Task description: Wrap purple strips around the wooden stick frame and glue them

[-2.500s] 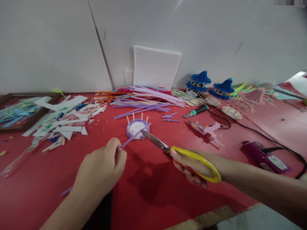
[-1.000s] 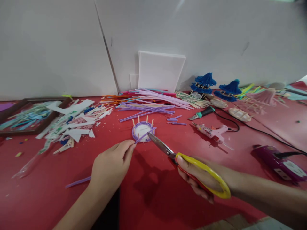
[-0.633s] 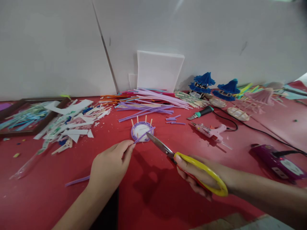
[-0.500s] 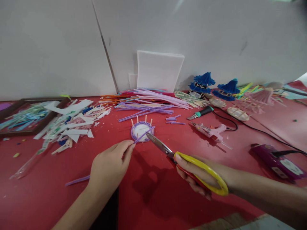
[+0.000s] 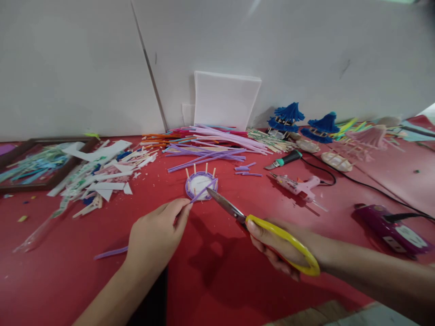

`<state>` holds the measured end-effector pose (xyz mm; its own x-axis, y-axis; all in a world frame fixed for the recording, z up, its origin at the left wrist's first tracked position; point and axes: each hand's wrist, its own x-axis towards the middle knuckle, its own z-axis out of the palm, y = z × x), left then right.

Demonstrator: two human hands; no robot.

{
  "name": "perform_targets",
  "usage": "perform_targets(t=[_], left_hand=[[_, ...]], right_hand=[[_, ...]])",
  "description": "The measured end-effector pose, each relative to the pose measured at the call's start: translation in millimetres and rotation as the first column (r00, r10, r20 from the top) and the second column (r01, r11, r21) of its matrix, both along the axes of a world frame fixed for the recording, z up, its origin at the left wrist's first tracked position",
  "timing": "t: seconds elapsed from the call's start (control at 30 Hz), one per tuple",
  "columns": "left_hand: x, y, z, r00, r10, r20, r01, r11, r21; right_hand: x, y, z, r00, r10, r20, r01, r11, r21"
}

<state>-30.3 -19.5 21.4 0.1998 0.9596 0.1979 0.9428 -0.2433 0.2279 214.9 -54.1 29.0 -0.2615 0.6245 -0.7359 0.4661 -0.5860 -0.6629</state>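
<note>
My left hand (image 5: 158,231) pinches one end of a purple pipe cleaner (image 5: 208,189) between thumb and fingertips. The strip slants up and right across a small round base (image 5: 200,183), white inside with a purple rim and several short upright wooden sticks. Around the handles of a pair of scissors (image 5: 234,210), one yellow and one red, my right hand (image 5: 272,244) is closed. The blades look nearly closed and their tips are right by the strip; whether they touch it I cannot tell. Another purple pipe cleaner (image 5: 111,252) lies partly hidden behind my left wrist.
Behind the base lie piled pipe cleaners (image 5: 207,154) and short cut purple pieces (image 5: 248,170). To the right are a utility knife (image 5: 285,159), pink glue gun (image 5: 299,186), purple power strip (image 5: 390,228) with cord, and blue-roofed models (image 5: 287,118). Paper scraps (image 5: 108,176) and a frame (image 5: 50,181) occupy the left.
The scissors' handles have drawn slightly closer together and shifted a little left. The free end of the pipe cleaner has moved slightly left. My left hand is almost still.
</note>
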Motion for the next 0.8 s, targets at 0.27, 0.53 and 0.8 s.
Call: perform_targets(t=[0.27,0.53,0.8], left_hand=[[1.8,-0.7,0.0,0.998,-0.029,0.064,0.023,0.996,0.089],[2.8,-1.8,-0.9,0.960,-0.213,0.183,0.238,0.962,-0.130],[33.0,-1.5,8.8,0.954,-0.217,0.209,0.286,0.867,-0.407]], right_hand=[[0.6,-5.2,-4.4,1.000,0.015,0.013,-0.016,0.995,0.099],[25.8,-18.2,-4.7,0.990,0.075,0.115,-0.088,0.990,0.112],[53.7,-19.8,2.5,0.967,0.118,0.226,-0.143,0.985,0.097]])
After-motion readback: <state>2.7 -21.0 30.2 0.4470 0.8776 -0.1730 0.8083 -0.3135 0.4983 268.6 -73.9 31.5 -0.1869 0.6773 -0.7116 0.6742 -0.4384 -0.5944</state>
